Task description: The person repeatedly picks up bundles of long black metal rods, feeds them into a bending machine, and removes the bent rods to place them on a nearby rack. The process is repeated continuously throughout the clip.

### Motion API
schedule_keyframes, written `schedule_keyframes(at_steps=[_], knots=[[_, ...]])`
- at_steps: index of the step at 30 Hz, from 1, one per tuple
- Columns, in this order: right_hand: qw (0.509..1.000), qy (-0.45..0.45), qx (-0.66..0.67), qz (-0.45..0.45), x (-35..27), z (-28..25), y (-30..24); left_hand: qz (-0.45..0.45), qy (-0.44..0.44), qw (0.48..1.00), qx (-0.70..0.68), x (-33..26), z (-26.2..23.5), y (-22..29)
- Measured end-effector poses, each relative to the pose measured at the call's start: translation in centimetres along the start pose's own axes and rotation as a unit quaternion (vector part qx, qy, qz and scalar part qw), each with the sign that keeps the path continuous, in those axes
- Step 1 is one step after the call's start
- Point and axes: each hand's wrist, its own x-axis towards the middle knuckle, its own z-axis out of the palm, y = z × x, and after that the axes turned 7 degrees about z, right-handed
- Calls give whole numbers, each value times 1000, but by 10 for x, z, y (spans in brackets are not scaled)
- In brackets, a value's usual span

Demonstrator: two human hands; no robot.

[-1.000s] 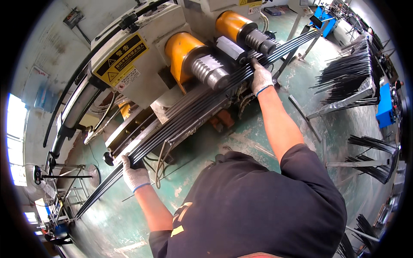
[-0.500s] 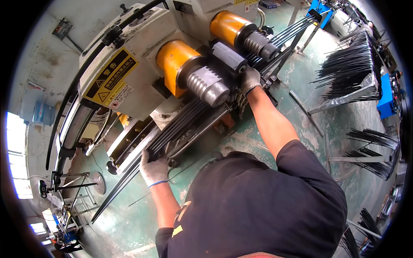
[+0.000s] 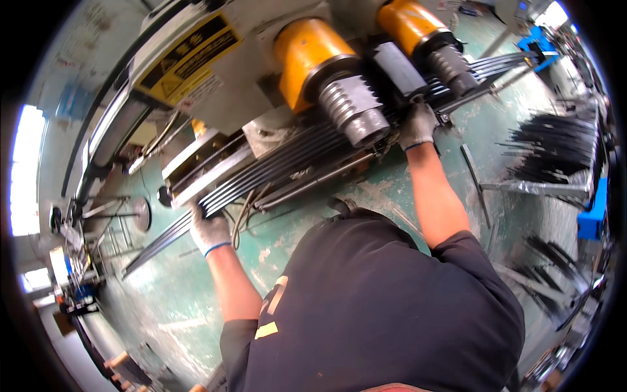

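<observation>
A bundle of long dark metal bars (image 3: 261, 171) runs slantwise along the front of a machine, from lower left to upper right. My left hand (image 3: 210, 233), in a pale knit glove with a blue cuff, is closed around the bundle near its left part. Further right, my gloved right hand (image 3: 417, 127) is closed at the bars, just below a grey block (image 3: 398, 68); its fingertips are partly hidden there. On either side of that block sit ridged steel rollers, one on the left (image 3: 353, 108) and one on the right (image 3: 452, 67), behind orange housings.
A yellow and black warning label (image 3: 189, 55) marks the machine body. A rack of dark rods (image 3: 552, 147) stands at right, with more rods (image 3: 555, 261) nearer me. A blue frame (image 3: 593, 209) is beside them. A round-based stand (image 3: 140, 214) is at left.
My view has shifted, so the machine sits higher and further right in the picture. My left hand is nearer the left end of the machine's front rail. Both hands stay at the bars.
</observation>
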Motion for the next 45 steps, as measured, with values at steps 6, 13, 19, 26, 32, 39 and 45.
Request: schedule_keyframes(at_steps=[6, 13, 19, 26, 32, 39, 45], knots=[[998, -29, -47, -5, -39, 1, -12, -61, -24, 997, 46, -64, 62, -68], [862, -339, 327, 185, 6, -93, 15, -90, -94, 991, -34, -80, 65, -51], [34, 3, 981, 190, -13, -137, 22, -42, -5, 997, -61, -72, 37, 11], [664, -57, 646, 371, 36, -266, 94, 81, 67, 984, -141, 19, -56, 123], [659, 87, 647, 373, -58, -200, 158, 155, 46, 979, -121, 87, -181, 279], [959, 22, -180, 219, -174, -175, 220, 186, 187, 964, -26, 153, -250, 414], [933, -49, -219, 280, -196, -196, 204, 151, 104, 979, 84, 159, -264, 448]])
